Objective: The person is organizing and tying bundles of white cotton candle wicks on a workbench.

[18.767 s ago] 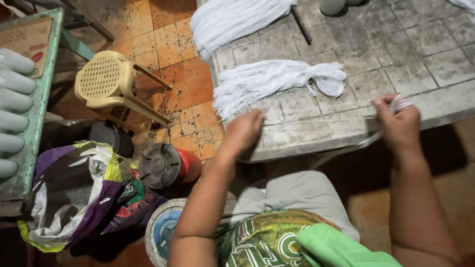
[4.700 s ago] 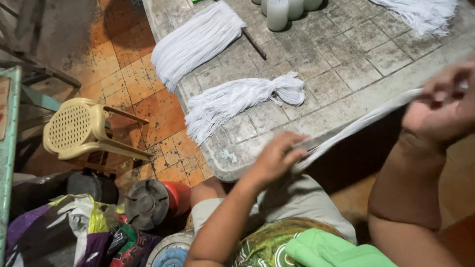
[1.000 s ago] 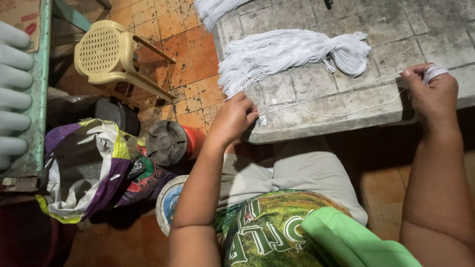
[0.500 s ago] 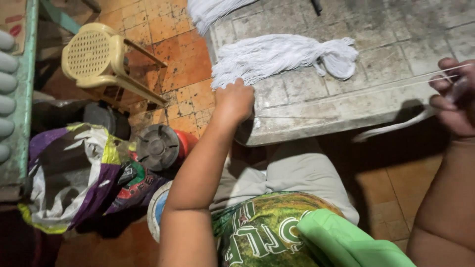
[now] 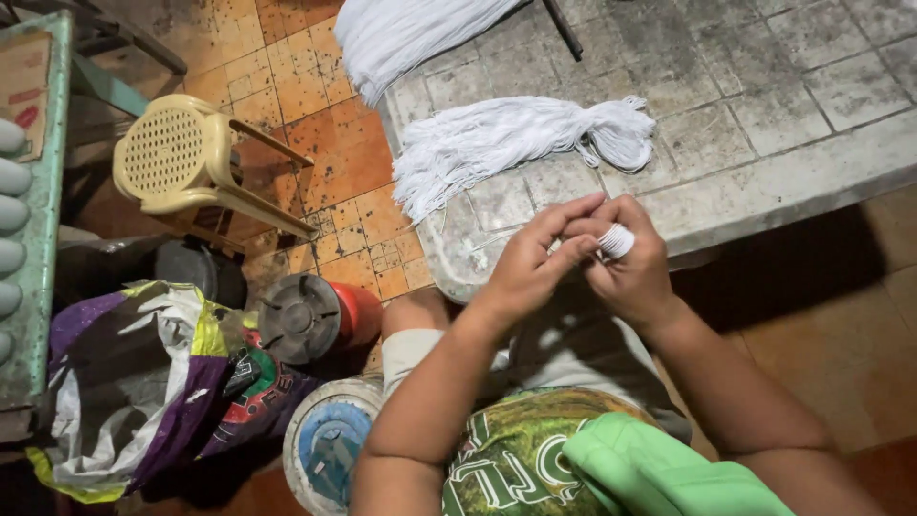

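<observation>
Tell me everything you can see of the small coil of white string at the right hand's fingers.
The small coil of white string is a tight band of thin white cotton-like strands, wrapped round what looks like a finger of the right hand. It sits just in front of the grey tiled table's edge, above the person's lap. The left hand meets the right beside it, fingertips touching or nearly touching the coil. Whether a loose end runs off it cannot be told.

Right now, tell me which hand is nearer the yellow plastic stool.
Left. The left hand sits on the stool's side of the table edge; the right hand, wrapped in white string, lies just beyond it, farther from the stool.
</observation>
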